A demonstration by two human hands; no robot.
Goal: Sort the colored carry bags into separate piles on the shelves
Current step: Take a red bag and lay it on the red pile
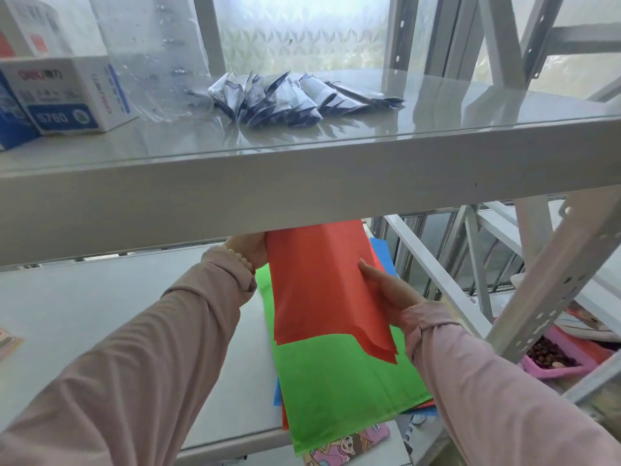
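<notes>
Several red bags [319, 280]: flat, thin, matte non-woven sheet, stacked with lower edges stepped and ragged at the bottom right corner. Held tilted just under the front lip of the upper shelf [302, 169], top end hidden behind that lip. Pinched at the right edge by the right grip [386, 290]: thumb flat along the face, fingers out of sight behind. Met at the upper left corner by the left grip [248, 245]; only heel and beaded wrist on view, fingers hidden by lip and sheet, so closure impossible to tell.

Beneath, on the lower shelf [84, 297], toward its right end: green bag [336, 381], same matte fabric, stitched seam along its near edge, overhanging the shelf's front edge. Blue bag [383, 253] corners and more red peeking out from under it.

Wide bare stretch of lower shelf to the left. Narrow headroom between the two shelves. Perforated steel upright [554, 284] and slanted brace close on the right.

On the glossy upper shelf: crinkled silver-and-dark foil sachets [285, 99] in a loose heap, white-and-blue carton [70, 95] at left. Below right: pink tray [541, 371] with small brown round pieces.
</notes>
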